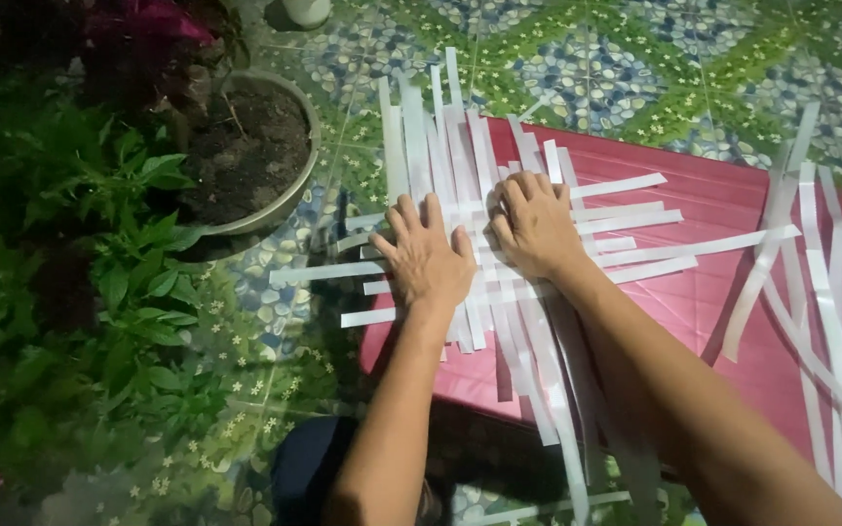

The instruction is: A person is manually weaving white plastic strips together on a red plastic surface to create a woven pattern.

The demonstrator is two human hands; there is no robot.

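**Weaving flat white strips on a red desk**

I see the red desk (723, 209), smooth and faintly glossy, carrying a crossed mat of white strips (499, 229), flat and ribbon-like. My left hand (425, 257) lies spread flat, pinning it; my right hand (534, 226) curls its fingers onto the strips. I judge interlacing underway; next needs steady pressure. Loose strips (821, 292) lie rightward.

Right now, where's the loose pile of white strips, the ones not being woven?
In the head view, the loose white strips lie at the right end of the red surface, right of the right hand pressing the woven strips.
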